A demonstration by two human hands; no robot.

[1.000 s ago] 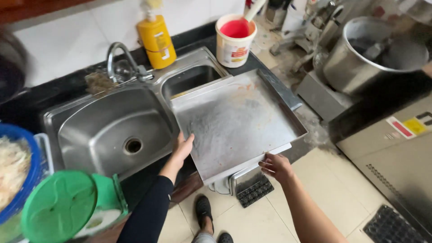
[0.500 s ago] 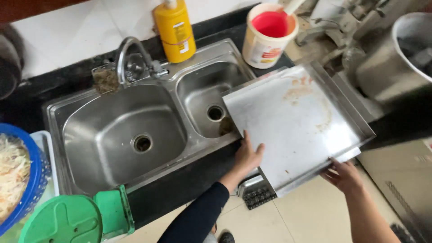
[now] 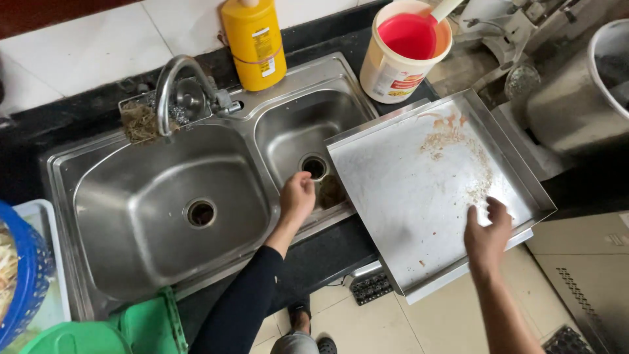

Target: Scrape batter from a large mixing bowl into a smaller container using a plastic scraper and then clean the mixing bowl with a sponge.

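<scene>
A large square metal tray (image 3: 406,190) with raised edges and brown food smears lies tilted over the counter's right end, its left corner overhanging the small sink basin (image 3: 288,124). My right hand (image 3: 488,229) rests flat on the tray's surface near the front edge, fingers apart. My left hand (image 3: 298,196), in a dark sleeve, reaches into the small basin beside its drain (image 3: 314,166). Its fingers are curled under, with nothing visible in them, just left of the tray's edge.
A bigger basin (image 3: 144,223) lies to the left, with a tap (image 3: 173,85) and a scrubber (image 3: 137,121) behind. A yellow bottle (image 3: 254,42) and a bucket of red liquid (image 3: 393,72) stand at the back. A metal pot (image 3: 576,105) is right; a blue basket (image 3: 26,275) and green lid (image 3: 137,324) are left.
The tray has slid further right, off the sink. My left hand let go of its edge and went into the small basin. My right hand moved from the edge onto the tray's surface.
</scene>
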